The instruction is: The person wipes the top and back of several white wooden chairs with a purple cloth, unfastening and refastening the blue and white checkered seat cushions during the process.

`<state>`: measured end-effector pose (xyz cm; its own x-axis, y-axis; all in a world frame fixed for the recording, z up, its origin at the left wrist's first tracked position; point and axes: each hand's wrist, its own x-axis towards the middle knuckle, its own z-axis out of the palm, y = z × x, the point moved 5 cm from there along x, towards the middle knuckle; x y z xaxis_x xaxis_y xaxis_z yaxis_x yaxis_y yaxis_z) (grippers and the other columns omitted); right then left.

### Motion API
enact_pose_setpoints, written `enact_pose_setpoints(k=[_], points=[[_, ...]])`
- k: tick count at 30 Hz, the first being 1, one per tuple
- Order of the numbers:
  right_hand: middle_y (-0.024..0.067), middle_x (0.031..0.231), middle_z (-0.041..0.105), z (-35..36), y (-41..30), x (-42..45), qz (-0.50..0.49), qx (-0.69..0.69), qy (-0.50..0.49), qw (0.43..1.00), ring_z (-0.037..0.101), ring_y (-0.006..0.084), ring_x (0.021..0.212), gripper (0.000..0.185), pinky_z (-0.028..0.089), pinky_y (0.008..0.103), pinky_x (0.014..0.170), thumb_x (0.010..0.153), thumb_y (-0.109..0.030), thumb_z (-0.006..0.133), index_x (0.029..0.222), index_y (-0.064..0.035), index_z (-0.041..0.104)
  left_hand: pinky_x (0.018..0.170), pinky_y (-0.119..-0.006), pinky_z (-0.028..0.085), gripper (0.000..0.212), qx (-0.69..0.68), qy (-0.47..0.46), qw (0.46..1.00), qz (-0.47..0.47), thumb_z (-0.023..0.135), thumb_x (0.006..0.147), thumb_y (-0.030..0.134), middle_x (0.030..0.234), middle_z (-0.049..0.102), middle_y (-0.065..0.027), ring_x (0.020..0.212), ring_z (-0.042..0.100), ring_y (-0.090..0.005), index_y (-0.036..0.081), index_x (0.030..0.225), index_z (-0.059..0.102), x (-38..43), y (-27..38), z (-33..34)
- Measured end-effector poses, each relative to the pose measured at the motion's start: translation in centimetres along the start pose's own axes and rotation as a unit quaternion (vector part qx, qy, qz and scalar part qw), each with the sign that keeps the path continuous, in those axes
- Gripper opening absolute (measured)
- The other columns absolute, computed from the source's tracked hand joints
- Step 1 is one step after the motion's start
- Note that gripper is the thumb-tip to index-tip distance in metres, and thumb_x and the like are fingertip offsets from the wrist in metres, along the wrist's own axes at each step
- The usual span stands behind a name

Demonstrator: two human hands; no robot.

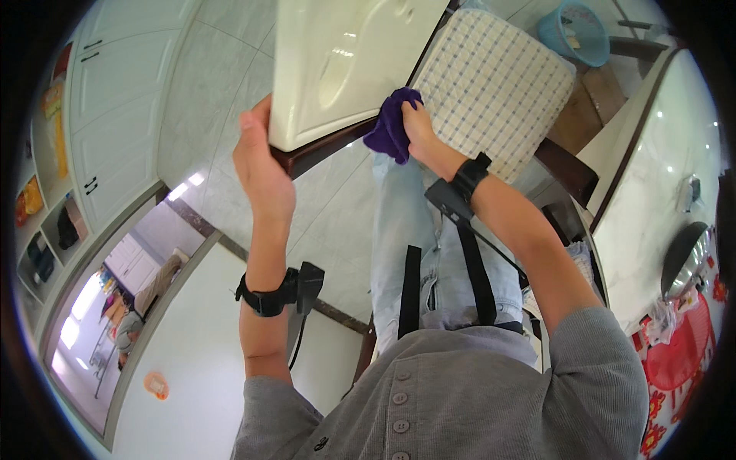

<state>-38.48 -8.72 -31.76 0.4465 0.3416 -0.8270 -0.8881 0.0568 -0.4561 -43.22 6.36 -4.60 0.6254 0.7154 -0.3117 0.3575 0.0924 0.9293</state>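
Note:
A cream-coloured panel (339,75) with a glossy moulded surface and a dark wooden edge (333,144) reaches in from the top of the view; it looks like a chair's backrest. My left hand (264,161) grips its left edge near the lower corner, fingers partly hidden behind it. Bunched in my right hand (418,129) is a purple cloth (393,129), which touches the panel's dark edge at the lower right. Just right of the cloth lies a checked quilted seat cushion (494,86).
A blue plastic basket (601,43) stands at the upper right. Along the right is a glossy light tabletop (650,172) holding a red plastic basket (678,351). White cabinets (126,69) line the left. Another person (129,330) is visible through a doorway at lower left.

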Motion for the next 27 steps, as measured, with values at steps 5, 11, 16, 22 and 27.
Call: enact_pose_setpoints(k=[5,11,16,22,27], points=[[0.0094,0.092,0.056,5.2,-5.3,-8.5,0.003,-0.016,-0.048,0.999,0.058,0.0204,0.081,0.023,0.051,0.0353,0.070,0.091,-0.014,0.032,0.106,-0.0038,0.045,0.053,-0.019,0.033,0.057,0.027,-0.028,0.999,-0.008,0.025,0.095,0.042,0.075,0.056,-0.0001,0.061,0.044,-0.0053,-0.002,0.107,0.058,-0.2,1.0,0.3],[0.0095,0.104,0.052,10.8,-11.7,-19.9,-0.130,-0.058,-0.028,0.989,0.053,0.0164,0.091,0.038,0.045,0.0276,0.080,0.086,-0.012,0.044,0.121,0.0009,0.037,0.055,-0.021,0.034,0.061,-0.081,-0.105,0.991,0.029,0.023,0.095,0.046,0.073,0.056,-0.0010,0.062,0.044,-0.0052,-0.003,0.107,0.058,-0.1,1.0,0.4],[0.0098,0.109,0.052,13.3,-18.0,-27.7,-0.347,-0.110,-0.047,0.930,0.052,0.0137,0.096,0.038,0.043,0.0246,0.083,0.085,-0.009,0.051,0.120,0.0013,0.039,0.066,-0.022,0.039,0.056,-0.112,-0.161,0.980,0.008,0.025,0.095,0.042,0.082,0.060,-0.0040,0.072,0.049,-0.0083,-0.001,0.111,0.057,-0.1,0.8,-0.5],[0.0180,0.103,0.047,16.3,-22.5,-27.3,-0.596,-0.547,-0.009,0.588,0.050,0.0282,0.096,0.050,0.042,0.0360,0.083,0.072,-0.019,0.067,0.114,-0.0023,0.047,0.061,-0.024,0.040,0.044,-0.118,-0.186,0.974,0.047,0.027,0.096,0.034,0.069,0.056,-0.0033,0.061,0.048,-0.0093,0.001,0.103,0.056,-0.3,0.9,0.4],[0.0208,0.099,0.040,18.0,-18.5,-26.4,-0.598,-0.640,0.056,0.479,0.045,0.0402,0.093,0.044,0.043,0.0403,0.079,0.067,-0.017,0.066,0.110,-0.0154,0.055,0.059,-0.023,0.038,0.038,-0.190,-0.188,0.962,0.054,0.031,0.096,0.033,0.067,0.051,0.0013,0.062,0.046,-0.0065,0.002,0.098,0.054,0.3,-1.0,1.2]])
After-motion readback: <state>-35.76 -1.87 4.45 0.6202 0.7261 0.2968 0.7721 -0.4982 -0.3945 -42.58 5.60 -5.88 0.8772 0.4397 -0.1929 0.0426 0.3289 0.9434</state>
